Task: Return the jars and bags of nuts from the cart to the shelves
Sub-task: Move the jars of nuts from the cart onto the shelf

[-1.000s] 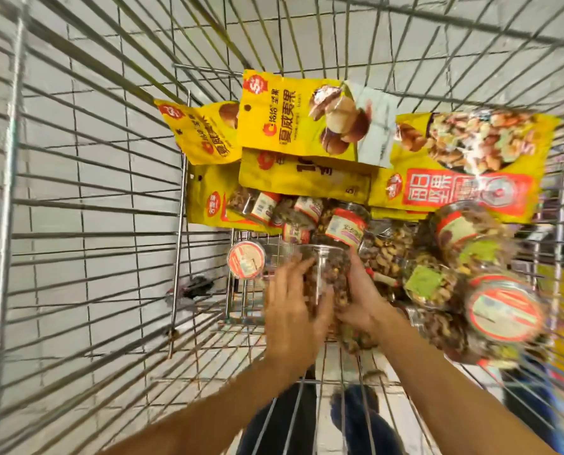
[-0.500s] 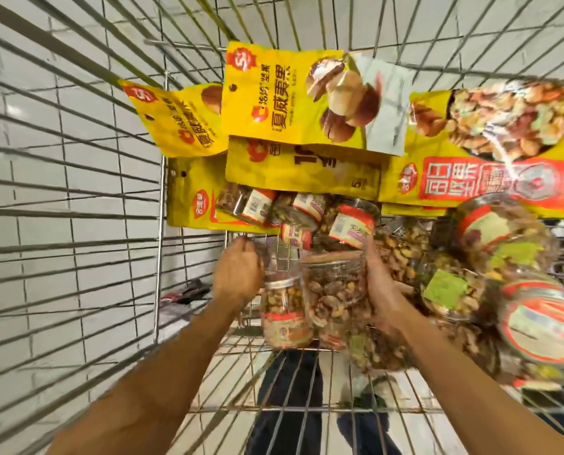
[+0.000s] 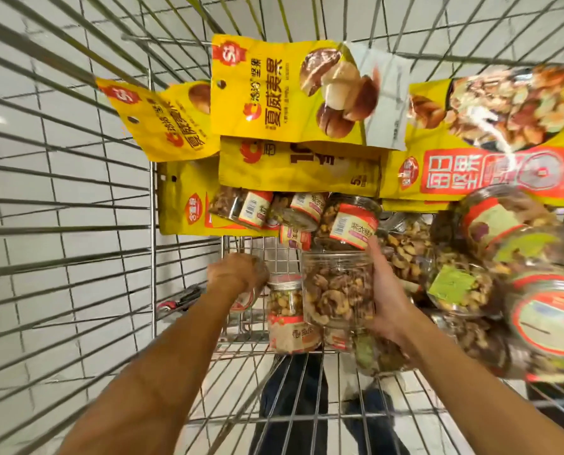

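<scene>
Pick-up step near middle of cart [image 3: 307,419]: right hand [image 3: 385,290] wrapped round large jar [image 3: 338,290]; left hand [image 3: 238,274] curled beside lid of small jar [image 3: 287,320], hold not discernible. Next, likely: lifting both clear of jar heap [image 3: 461,284] at right side and yellow bags [image 3: 284,93] at far end.

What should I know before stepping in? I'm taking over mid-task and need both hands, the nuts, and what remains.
The left hand is curled beside the small jar; its grip is unclear.
The right hand holds the big jar by its side.
The other jars and the yellow bags lie in the cart.
Done: nothing visibly shelved.
Left: everything; no shelves are in view.
</scene>
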A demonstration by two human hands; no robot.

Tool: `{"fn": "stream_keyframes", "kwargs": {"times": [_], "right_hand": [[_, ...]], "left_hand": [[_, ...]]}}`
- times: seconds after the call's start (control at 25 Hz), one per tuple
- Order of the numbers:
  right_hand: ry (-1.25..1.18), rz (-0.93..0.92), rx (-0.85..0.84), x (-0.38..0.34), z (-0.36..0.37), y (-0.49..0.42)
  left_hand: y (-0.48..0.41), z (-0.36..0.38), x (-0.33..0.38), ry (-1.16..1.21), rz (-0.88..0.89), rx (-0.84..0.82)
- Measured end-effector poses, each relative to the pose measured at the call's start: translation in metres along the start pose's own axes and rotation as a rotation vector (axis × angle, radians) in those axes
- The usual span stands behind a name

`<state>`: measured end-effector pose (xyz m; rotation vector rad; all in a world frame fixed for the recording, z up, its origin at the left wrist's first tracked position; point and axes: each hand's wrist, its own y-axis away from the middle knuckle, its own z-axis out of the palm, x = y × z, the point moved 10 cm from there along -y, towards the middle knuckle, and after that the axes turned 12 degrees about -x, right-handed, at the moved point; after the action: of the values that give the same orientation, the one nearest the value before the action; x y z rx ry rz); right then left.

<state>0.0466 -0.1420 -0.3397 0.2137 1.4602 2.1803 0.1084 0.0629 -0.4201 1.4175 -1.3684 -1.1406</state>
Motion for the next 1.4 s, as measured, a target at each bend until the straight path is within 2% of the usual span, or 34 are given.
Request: {"fn": "stream_keyframes", "kwargs": {"times": [0.16,0.24,0.36,0.48,0.6,0.68,0.76,0.84,0.92,1.08,1.24,1.32,1.4], "right_hand": [[0.060,-0.086,-0.008,-0.039,0.027,0.046],[0.096,-0.161,-0.055,-0.068,0.047,0.089],[0.066,-0.342,-0.108,-0.112,0.060,0.173],[0.010,-0.645,-0.035,-0.152,0.038,0.275],[-0.204,-0.907,-0.059,-0.153,-0.007,0.390],[-0.282,-1.047,-0.105,-0.141,-0.039,0.456],[-0.358,-1.189,-0.064,-0.119,-0.080,0.519],[-0.436,-1.307,-0.047,-0.100,-0.118,0.570],[-0.522,-1.407,0.041,-0.068,-0.171,0.624],[-0.582,-1.448,0.432,0.015,-0.284,0.700],[-0.739,-1.455,0.477,0.066,-0.344,0.724],[-0.804,-1.475,0.489,0.080,-0.366,0.729],[-0.901,-1.497,0.556,0.090,-0.391,0.728]], "left_hand": [[0.067,-0.030,-0.015,0.782,0.171,0.037],[0.121,-0.050,0.001,1.085,0.290,0.008],[0.211,-0.066,0.050,1.265,0.495,-0.194],[0.307,-0.092,0.107,1.420,0.801,-0.388],[0.416,-0.106,0.186,1.349,1.096,-0.602],[0.479,-0.103,0.247,1.211,1.225,-0.653],[0.536,-0.082,0.310,1.088,1.315,-0.692],[0.571,-0.059,0.360,1.053,1.373,-0.681],[0.604,-0.022,0.411,1.046,1.426,-0.710],[0.656,0.073,0.493,0.961,1.483,-0.916],[0.662,0.144,0.533,0.839,1.443,-0.963],[0.691,0.181,0.548,0.725,1.494,-1.144],[0.708,0.182,0.562,0.681,1.575,-1.115]]}}
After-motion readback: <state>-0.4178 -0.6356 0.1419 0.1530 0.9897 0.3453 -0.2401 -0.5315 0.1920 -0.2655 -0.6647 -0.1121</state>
